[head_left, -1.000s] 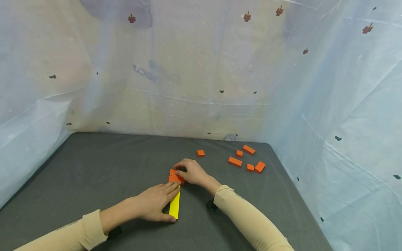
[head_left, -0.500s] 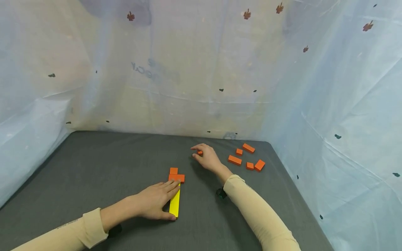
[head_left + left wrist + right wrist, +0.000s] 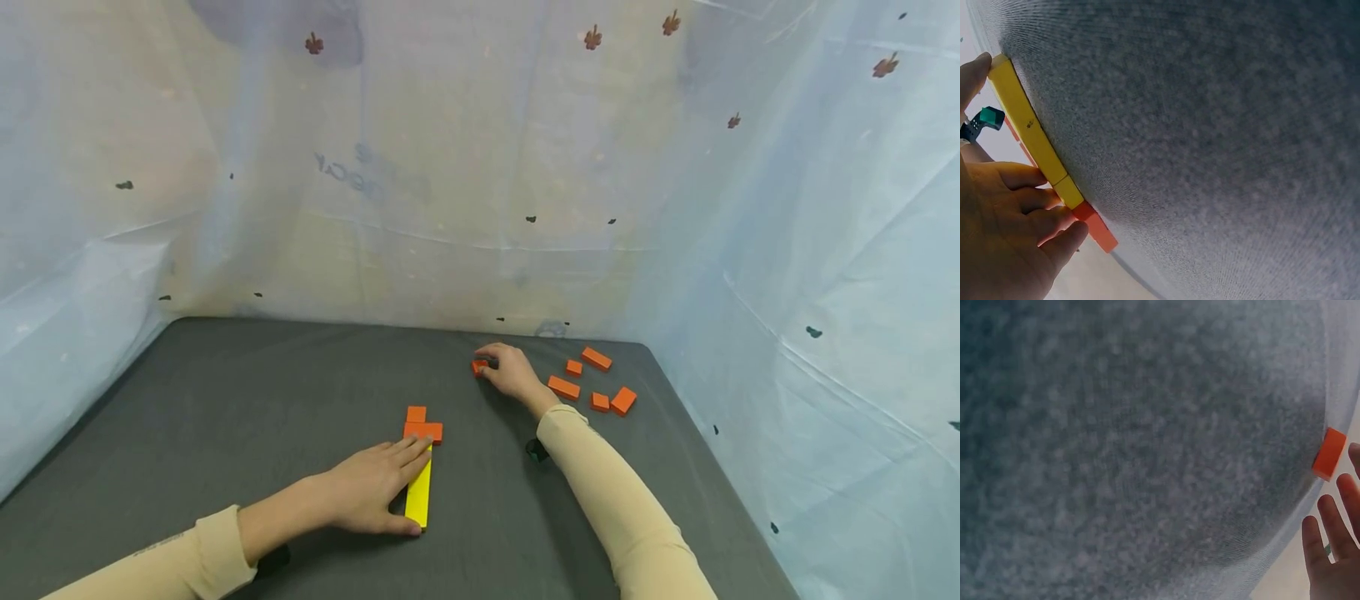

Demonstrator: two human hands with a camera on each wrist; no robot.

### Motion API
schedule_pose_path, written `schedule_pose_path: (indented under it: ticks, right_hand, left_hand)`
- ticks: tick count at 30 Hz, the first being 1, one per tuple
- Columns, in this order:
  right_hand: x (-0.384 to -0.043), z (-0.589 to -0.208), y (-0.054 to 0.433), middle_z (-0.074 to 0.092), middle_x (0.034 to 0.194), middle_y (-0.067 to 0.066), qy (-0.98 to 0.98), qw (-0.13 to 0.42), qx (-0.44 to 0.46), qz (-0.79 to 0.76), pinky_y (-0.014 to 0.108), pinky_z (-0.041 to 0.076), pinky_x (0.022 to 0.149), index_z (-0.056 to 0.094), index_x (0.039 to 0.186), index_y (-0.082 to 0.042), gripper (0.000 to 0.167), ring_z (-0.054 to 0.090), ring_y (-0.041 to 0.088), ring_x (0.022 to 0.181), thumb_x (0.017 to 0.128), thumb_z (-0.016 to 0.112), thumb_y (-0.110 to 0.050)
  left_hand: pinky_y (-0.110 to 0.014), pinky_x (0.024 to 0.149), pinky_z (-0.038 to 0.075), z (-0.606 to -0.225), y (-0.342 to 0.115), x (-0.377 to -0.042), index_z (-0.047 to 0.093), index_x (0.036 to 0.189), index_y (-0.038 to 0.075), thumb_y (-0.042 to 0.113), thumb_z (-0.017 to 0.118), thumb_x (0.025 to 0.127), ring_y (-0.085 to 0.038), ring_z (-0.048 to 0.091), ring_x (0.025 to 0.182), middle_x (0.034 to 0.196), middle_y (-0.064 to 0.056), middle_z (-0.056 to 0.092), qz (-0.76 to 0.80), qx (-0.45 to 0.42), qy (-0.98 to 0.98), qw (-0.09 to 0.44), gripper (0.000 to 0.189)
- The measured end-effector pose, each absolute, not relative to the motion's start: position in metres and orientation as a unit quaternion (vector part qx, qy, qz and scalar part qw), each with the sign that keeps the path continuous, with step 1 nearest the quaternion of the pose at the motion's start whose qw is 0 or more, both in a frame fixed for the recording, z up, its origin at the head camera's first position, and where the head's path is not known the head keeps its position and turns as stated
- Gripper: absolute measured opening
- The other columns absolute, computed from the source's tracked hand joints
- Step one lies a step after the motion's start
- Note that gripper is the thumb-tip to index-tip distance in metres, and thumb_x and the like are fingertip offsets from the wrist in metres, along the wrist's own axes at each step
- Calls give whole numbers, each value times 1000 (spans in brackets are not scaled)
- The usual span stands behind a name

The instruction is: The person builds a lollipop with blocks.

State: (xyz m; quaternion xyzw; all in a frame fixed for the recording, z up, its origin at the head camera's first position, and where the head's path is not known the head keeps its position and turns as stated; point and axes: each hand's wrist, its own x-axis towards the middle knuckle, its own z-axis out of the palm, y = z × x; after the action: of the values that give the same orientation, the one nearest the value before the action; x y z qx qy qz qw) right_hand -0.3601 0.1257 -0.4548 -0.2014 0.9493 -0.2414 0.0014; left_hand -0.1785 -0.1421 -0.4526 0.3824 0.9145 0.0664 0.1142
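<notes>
In the head view, my left hand (image 3: 371,487) lies with fingers extended along a yellow strip, its fingertips resting on the strip and an orange block (image 3: 434,432). The left wrist view shows this strip as a long yellow block (image 3: 1029,128) and a short yellow block (image 3: 1069,192) end to end, with an orange block (image 3: 1097,230) beyond them. A small orange block (image 3: 416,414) sits at the far side of that row. Farther off, my right hand (image 3: 513,372) is at a lone small orange block (image 3: 478,367); its fingers look spread apart in the right wrist view, close beside the block (image 3: 1330,454).
To the right of my right hand, several loose orange blocks (image 3: 564,387) lie scattered on the dark grey cloth surface (image 3: 300,400). Pale plastic sheeting (image 3: 420,275) rises behind the surface and along its sides.
My right hand has left the orange blocks at the yellow strip and moved away and right to the lone small block. Over the last half second it shifted slightly right. My left hand has stayed put.
</notes>
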Motion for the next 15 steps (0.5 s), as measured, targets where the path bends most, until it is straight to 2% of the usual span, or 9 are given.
schedule_pose_path:
  ticks: [15]
  right_hand:
    - [-366,-463,130,66,140,7,957,24,-190,-218,47,45,113,71,136,-16,34,57,28,134,102,69,-17]
  left_hand:
    - [-52,121,34,-451,-141,-179,37,162,6,76,60,91,-30,29,156,171,-11,26,57,389,913,114,103]
